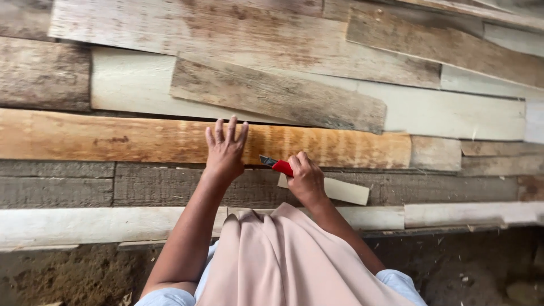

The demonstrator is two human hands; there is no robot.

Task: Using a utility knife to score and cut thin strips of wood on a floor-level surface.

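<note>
L hand (225, 148) flat, fingers spread, steadying orange plank (141, 140); R hand (306, 177) just beside, clenched on red cutter (276, 165), blade toward plank edge.

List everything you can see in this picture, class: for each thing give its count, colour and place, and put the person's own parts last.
Wooden boards: many, overlapping; brown, grey, pale cream and one orange-brown; across the whole upper picture.
Utility knife: one, red with a dark tip; centre, against the boards.
Small pale strip: one, cream; just right of the knife hand.
Ground: brown dirt with wood chips; along the bottom.
Pink cloth: one, pale pink; bottom centre, over the person's front.
Left hand: flat, fingers spread, on the orange-brown board.
Right hand: closed round the knife.
</note>
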